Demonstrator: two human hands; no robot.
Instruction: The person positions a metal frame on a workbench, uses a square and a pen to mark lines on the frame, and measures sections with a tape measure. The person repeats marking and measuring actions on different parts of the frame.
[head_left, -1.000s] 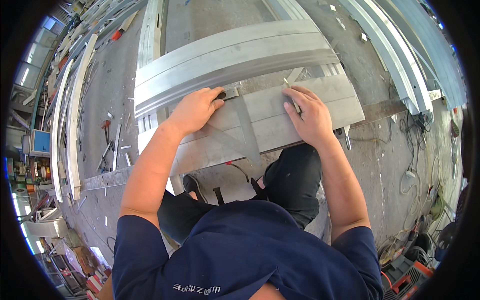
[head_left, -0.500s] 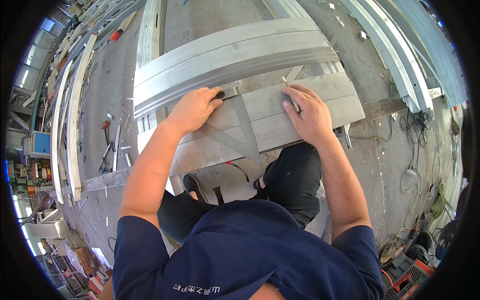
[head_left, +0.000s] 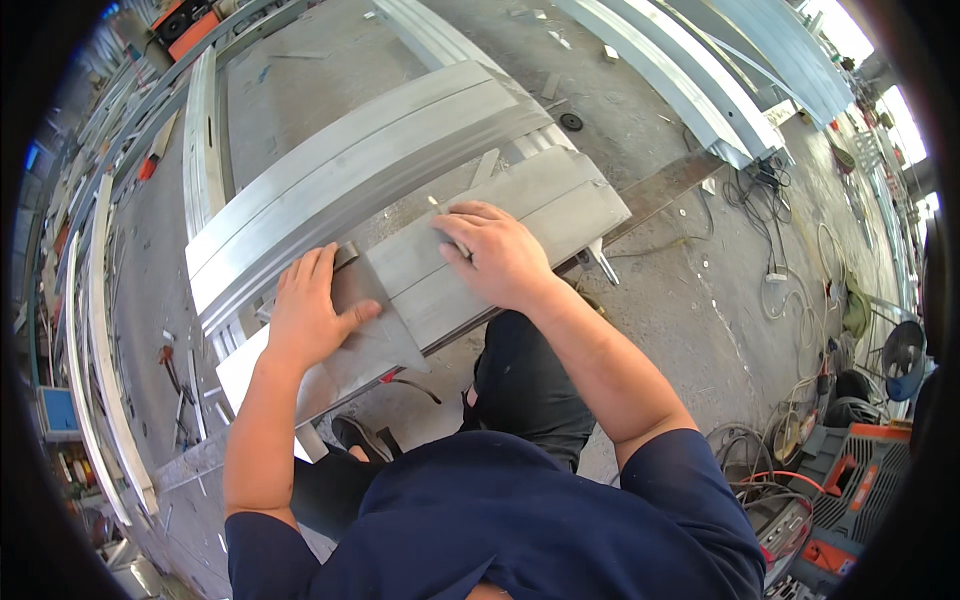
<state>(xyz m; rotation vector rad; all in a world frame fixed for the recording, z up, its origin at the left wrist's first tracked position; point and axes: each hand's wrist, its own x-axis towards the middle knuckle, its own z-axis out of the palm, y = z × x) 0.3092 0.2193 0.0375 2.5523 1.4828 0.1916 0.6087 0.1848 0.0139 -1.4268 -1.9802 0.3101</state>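
A metal set square lies across a grey metal panel. Its thicker edge sits along the panel's far side. My left hand rests on the square, fingers stretched toward that edge and thumb spread apart. To the right, my right hand lies over the same panel with its fingers bent around a slim pencil. The pencil's pale end sticks out beyond the fingers, away from me; its other part is mostly hidden by the hand.
Beyond the panel lies a wider ribbed metal profile, across long rails. More metal lengths stand at the upper right and left. Cables trail on the floor. A grey-orange toolbox stands lower right.
My view has swung round to the right, so the bench sits further left. My left hand has loosened from its pinch on the square's edge and spread flat. The right hand keeps the pencil.
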